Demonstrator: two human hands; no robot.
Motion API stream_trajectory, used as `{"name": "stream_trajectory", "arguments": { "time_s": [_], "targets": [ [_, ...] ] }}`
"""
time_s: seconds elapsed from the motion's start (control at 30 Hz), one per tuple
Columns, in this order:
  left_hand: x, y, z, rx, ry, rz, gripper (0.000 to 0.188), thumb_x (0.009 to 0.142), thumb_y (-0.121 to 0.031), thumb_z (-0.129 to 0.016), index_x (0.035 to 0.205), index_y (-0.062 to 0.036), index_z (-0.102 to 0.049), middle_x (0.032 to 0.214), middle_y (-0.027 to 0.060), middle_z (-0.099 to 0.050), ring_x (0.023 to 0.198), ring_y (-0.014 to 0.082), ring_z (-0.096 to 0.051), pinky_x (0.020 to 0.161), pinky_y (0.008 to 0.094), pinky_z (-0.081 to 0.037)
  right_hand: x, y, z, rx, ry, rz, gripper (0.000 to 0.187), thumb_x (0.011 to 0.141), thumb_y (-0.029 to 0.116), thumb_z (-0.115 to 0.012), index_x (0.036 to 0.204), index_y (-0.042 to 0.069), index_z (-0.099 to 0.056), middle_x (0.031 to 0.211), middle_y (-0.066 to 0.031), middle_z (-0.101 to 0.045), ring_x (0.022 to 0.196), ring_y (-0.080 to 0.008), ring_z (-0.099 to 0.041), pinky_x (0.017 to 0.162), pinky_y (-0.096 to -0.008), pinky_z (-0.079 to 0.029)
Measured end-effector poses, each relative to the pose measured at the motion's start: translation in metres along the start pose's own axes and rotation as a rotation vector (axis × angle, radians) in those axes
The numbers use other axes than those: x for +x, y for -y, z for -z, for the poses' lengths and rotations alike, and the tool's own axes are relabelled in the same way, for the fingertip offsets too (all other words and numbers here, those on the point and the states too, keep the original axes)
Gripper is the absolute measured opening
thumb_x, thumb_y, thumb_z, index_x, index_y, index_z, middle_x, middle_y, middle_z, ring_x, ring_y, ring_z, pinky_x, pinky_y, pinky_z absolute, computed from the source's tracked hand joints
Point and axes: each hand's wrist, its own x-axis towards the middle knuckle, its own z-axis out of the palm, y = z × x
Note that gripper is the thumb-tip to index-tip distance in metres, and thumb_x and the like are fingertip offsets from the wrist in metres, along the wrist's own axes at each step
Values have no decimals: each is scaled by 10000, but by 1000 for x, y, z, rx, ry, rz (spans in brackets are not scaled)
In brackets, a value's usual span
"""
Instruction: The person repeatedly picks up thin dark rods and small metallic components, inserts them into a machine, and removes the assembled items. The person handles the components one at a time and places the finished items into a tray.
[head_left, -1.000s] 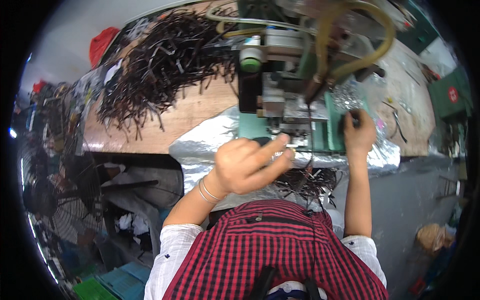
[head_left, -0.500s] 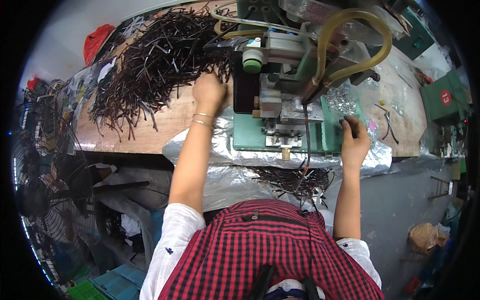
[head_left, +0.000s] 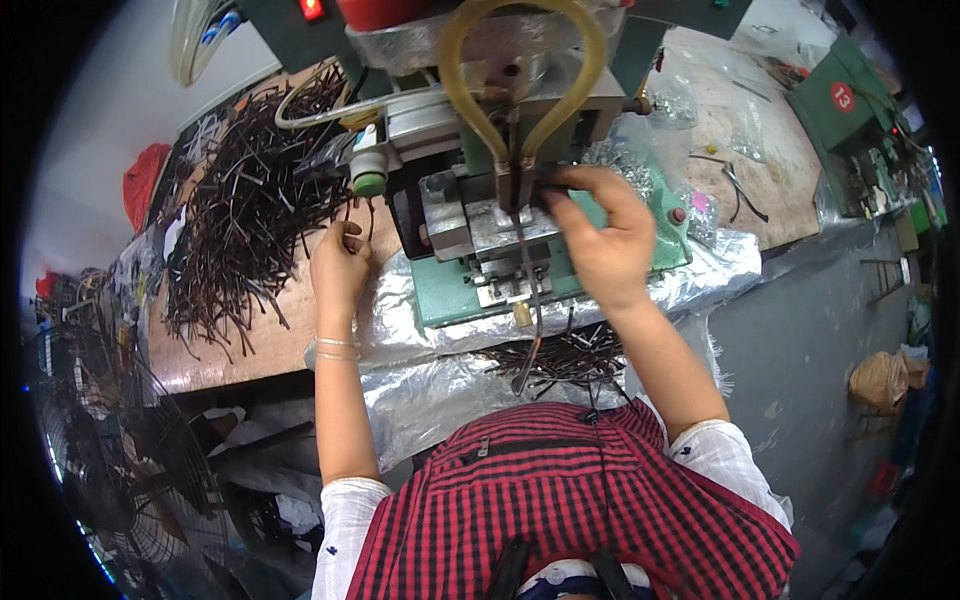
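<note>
A green-based bench press machine (head_left: 560, 270) with a metal head and a looped yellowish hose (head_left: 520, 90) stands on the wooden bench. My left hand (head_left: 338, 268) rests at the edge of a big heap of dark bent metal rods (head_left: 250, 220), fingers curled around one rod. My right hand (head_left: 600, 240) is at the machine's metal block, pinching the top of a long dark rod (head_left: 532, 320) that hangs down over the machine's front. More dark rods (head_left: 560, 355) lie in a silver foil sheet (head_left: 420, 390) below the machine.
A red bag (head_left: 143, 180) sits at the bench's far left. Small shiny parts and pliers (head_left: 740, 185) lie to the right of the machine. Another green machine (head_left: 850, 120) stands at far right. A fan guard (head_left: 110, 470) is at lower left.
My head has come closer to the machine. My left hand stayed at the rod heap, gripping a rod. My right hand moved from the machine's right side up to its block, onto the hanging rod.
</note>
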Motion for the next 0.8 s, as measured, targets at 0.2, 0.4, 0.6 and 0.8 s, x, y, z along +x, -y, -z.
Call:
{"name": "stream_trajectory", "arguments": {
  "time_s": [0.2,0.4,0.6,0.8],
  "targets": [
    [-22,-38,13,-569,-193,-46,113,937,-23,-730,1041,18,-715,899,71,-722,794,116,-678,700,256,-541,-14,7,-29,351,-148,-259,375,884,-18,-733,1239,-39,-614,1045,-87,-707,975,-140,-676,897,-275,-516],
    [-49,-160,85,-1093,-255,-680,111,956,83,-658,1065,79,-637,991,205,-705,874,229,-704,758,329,-637,-9,13,-28,352,-135,-228,485,864,-20,-754,1312,-29,-567,1037,-98,-702,988,-139,-670,912,-268,-504],
    [-18,-175,78,-1098,-250,-753,118,958,84,-668,1065,128,-642,1022,208,-710,880,249,-728,738,365,-693,-11,12,-29,205,-124,-95,527,818,8,-801,1301,-18,-590,1073,-116,-710,993,-144,-678,919,-284,-506],
    [-24,-176,81,-990,-242,-719,124,950,68,-691,1057,117,-651,1031,218,-706,853,237,-725,745,324,-660,3,54,-13,542,-52,-371,577,827,26,-773,1364,-17,-567,1106,-143,-706,955,-193,-697,967,-340,-518]
  ]
}}
